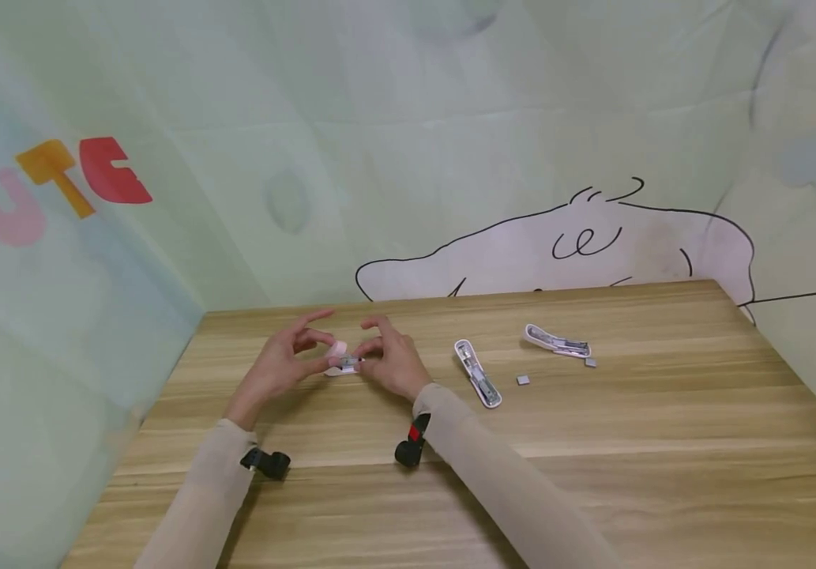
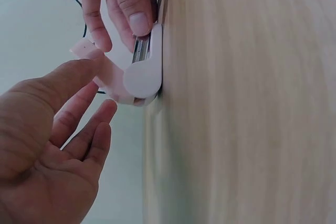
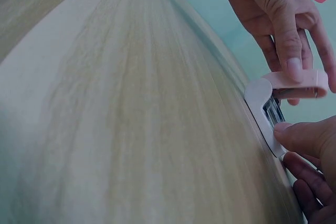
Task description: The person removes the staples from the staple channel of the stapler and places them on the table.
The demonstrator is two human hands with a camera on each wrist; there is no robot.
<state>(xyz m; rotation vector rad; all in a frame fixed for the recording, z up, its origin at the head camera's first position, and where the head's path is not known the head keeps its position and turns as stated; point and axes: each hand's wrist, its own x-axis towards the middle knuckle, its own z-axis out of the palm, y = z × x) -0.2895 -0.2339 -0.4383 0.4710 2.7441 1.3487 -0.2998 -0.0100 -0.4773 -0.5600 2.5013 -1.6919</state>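
Note:
A small white and pink stapler (image 1: 337,349) rests on the wooden table with its pink cover (image 3: 304,79) swung up. Its metal staple channel (image 2: 140,50) shows inside the white base (image 2: 144,78). My left hand (image 1: 283,363) pinches the raised cover between thumb and fingers, the other fingers spread. At the far end of the base, my right hand (image 1: 393,365) grips the stapler, its thumb (image 3: 294,135) pressed at the channel. The right fingertips partly hide that end.
Right of my hands lie two more opened staplers, one close by (image 1: 478,374) and one farther right (image 1: 557,341). Beside them sit two small grey blocks, one nearer (image 1: 523,380) and one at the far stapler's tip (image 1: 590,363). A printed cloth (image 1: 294,118) hangs behind the table (image 1: 628,442).

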